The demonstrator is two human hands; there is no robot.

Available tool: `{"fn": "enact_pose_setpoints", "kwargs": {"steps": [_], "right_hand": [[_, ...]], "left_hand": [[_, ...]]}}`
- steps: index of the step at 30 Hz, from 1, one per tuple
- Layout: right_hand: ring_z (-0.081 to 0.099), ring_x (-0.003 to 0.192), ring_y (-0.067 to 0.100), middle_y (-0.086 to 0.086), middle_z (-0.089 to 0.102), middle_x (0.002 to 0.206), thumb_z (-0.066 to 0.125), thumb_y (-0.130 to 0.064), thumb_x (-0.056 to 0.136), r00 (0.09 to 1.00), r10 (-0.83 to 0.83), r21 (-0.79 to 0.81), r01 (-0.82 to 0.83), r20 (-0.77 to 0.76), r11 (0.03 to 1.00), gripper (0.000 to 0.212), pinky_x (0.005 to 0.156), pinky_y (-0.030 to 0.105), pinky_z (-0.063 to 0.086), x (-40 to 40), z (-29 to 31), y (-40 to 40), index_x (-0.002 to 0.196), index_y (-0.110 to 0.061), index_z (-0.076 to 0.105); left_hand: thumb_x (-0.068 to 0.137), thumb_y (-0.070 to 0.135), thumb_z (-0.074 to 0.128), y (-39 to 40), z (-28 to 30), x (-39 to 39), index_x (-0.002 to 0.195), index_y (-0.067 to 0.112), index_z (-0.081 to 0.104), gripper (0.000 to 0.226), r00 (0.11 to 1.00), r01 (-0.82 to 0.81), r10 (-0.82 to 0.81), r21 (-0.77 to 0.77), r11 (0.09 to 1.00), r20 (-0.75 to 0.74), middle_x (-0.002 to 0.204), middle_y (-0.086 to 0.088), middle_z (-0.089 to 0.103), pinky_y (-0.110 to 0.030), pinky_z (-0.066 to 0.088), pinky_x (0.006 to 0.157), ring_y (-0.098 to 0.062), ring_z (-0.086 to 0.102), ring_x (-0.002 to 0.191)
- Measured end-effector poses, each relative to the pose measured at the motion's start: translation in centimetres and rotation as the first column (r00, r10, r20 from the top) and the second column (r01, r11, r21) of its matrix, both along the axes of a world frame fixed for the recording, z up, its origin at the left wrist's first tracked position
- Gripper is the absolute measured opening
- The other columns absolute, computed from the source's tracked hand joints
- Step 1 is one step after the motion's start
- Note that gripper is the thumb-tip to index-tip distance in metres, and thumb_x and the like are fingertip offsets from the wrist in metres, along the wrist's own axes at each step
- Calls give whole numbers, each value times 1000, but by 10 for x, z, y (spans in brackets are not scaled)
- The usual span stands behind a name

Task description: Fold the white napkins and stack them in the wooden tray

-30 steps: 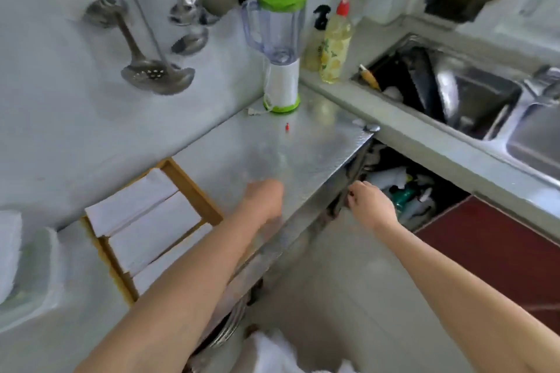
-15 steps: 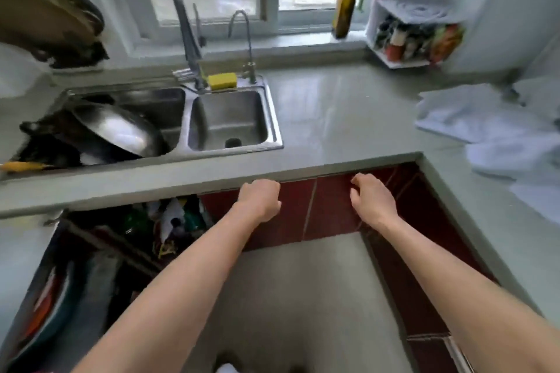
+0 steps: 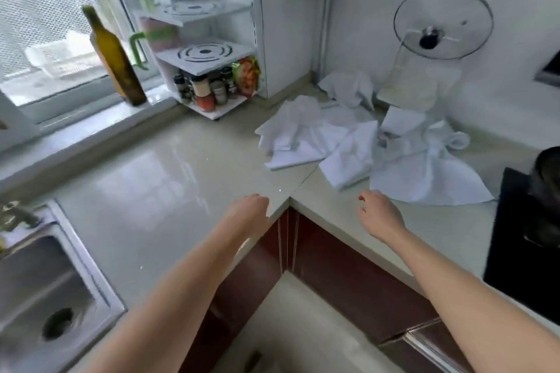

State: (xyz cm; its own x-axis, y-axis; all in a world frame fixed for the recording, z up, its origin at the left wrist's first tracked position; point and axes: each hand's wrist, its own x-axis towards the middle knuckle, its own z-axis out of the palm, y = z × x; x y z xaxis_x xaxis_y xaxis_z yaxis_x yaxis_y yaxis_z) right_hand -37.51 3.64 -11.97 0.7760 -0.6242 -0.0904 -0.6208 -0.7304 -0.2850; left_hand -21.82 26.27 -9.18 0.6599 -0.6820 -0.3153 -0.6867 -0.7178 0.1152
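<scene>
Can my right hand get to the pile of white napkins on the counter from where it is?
Probably yes. The right hand hovers empty over the counter, just short of the nearest white napkin in the pile, and nothing lies between them.

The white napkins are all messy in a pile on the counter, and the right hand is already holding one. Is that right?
Not quite. The head view shows the right hand empty, short of the white napkins. They are indeed in a messy pile on the counter.
</scene>
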Motion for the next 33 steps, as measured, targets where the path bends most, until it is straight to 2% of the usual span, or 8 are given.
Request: {"fn": "enact_pose_setpoints", "kwargs": {"steps": [3,9,19,24,26,29,31,33], "right_hand": [[55,101,29,11,57,113,44,-12,93,998,-67,0,67,10,998,23,80,38,48,28,-2,-27,111,-5,56],[52,109,30,10,53,122,42,-12,93,977,-1,20,5,-215,1000,24,81,33,43,106,-2,-70,114,-8,53],[48,115,28,9,50,124,50,-24,94,943,316,42,-313,-107,949,33,89,35,40,286,-21,-115,123,-9,49],[43,121,24,5,46,130,58,-42,88,867,467,-39,-480,-171,877,51,96,33,36,346,-55,-99,127,-13,45],[43,121,24,5,46,128,59,-38,88,861,475,-75,-494,-181,866,46,96,32,35,354,-65,-93,125,-14,47],[50,114,27,7,55,121,50,-11,90,875,449,-160,-476,-180,865,25,89,33,39,361,-66,-101,114,-13,55],[58,104,30,11,63,110,43,-2,90,896,407,-125,-431,-177,894,23,80,33,44,367,-61,-112,103,-10,61],[61,87,33,14,65,90,46,-5,90,923,383,-15,-384,-37,923,16,66,33,42,372,-51,-123,87,-7,61]], "left_hand": [[93,25,50,-35,2,50,126,11,51,36,997,79,-79,15,997,-5,126,-6,55,-38,45,94,-25,53,116],[94,28,51,-90,-5,131,129,12,50,39,993,120,-117,119,986,-27,128,-5,55,-34,45,91,-25,53,117],[91,27,53,-142,-26,211,131,13,48,42,984,-159,159,11,987,-78,125,-7,53,-35,45,89,-27,52,115],[94,34,51,-123,-28,222,138,15,41,48,961,-270,270,0,963,-57,133,-6,50,-36,43,96,-25,48,122],[95,34,51,-113,-28,224,143,15,35,53,953,-298,297,-8,955,-57,139,-6,45,-34,39,100,-24,43,127],[95,33,52,-105,-26,227,147,14,29,59,953,-300,298,-53,952,-53,146,-6,38,-34,34,107,-23,35,135],[95,33,53,-102,-26,230,147,15,28,60,957,-290,285,-113,950,-60,149,-5,35,-35,30,111,-23,29,138],[95,36,54,-102,-24,233,147,17,29,61,958,-284,273,-192,939,-84,151,-3,32,-36,26,115,-22,24,142]]}}
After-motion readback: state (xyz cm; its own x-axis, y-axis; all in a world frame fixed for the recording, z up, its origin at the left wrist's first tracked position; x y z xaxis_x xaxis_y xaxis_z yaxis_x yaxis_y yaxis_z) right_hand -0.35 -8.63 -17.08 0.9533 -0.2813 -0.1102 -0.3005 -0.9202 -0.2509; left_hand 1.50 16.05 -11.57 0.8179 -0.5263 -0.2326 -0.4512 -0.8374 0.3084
